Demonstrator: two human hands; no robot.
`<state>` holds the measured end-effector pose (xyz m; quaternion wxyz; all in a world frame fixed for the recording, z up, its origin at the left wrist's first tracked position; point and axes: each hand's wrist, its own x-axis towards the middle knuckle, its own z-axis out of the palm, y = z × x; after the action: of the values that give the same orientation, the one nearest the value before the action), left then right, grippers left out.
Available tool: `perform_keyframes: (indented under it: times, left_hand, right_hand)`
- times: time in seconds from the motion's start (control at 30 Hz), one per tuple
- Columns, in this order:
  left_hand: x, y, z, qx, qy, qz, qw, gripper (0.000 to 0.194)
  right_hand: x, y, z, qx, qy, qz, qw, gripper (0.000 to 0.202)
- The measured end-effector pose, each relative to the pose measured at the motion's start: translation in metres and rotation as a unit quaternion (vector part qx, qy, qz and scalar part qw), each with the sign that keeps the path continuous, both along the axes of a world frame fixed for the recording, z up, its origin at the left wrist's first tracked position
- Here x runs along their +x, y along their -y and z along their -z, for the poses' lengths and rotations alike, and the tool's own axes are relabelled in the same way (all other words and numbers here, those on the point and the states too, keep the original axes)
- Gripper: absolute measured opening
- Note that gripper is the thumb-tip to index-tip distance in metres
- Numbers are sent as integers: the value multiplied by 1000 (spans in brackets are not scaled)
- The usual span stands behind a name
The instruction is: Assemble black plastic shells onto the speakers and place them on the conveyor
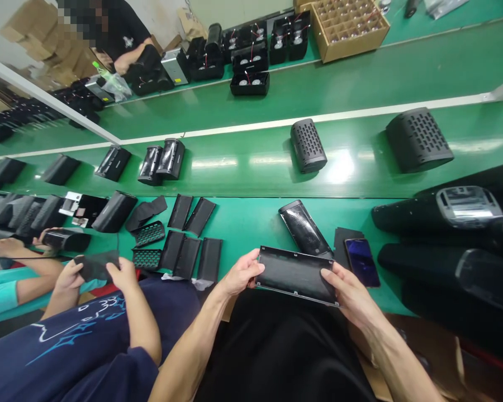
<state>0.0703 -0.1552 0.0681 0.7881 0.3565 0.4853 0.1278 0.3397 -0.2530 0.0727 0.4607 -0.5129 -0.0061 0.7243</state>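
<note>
My left hand (243, 274) pinches the left end of a black rectangular speaker cover panel (295, 273), thumb on top. At its other end, my right hand (352, 290) grips the panel in the same way. Small pale tabs line the panel's long edges, and its hollow inner side seems to face me. Just beyond it, a glossy black speaker cover (304, 226) with a dotted perforated area lies slanted on the green bench. A phone (362, 262) rests close to my right hand, partly over a dark flat piece (342, 239).
Several black panels (209, 259) and a slotted grille (149, 233) lie to the left. Speaker housings (309, 145) stand on the green conveyor (243, 159). Large black cases (427, 268) crowd the right. A neighbour's hands (123, 272) hold a dark sheet; another person stands across the line.
</note>
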Motion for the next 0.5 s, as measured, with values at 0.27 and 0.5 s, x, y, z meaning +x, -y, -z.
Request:
perform_keyframes:
  times: [0.27,0.5]
  left_hand:
    - [-5,-3,2,-12,7,1,1000,62]
    - [-8,-3,10,-13,-5,-14,1000,69]
  right_hand:
    - [-7,0,-2,-25,11,9,1000,55]
    - [-7,2,1,-46,22,13,999,56]
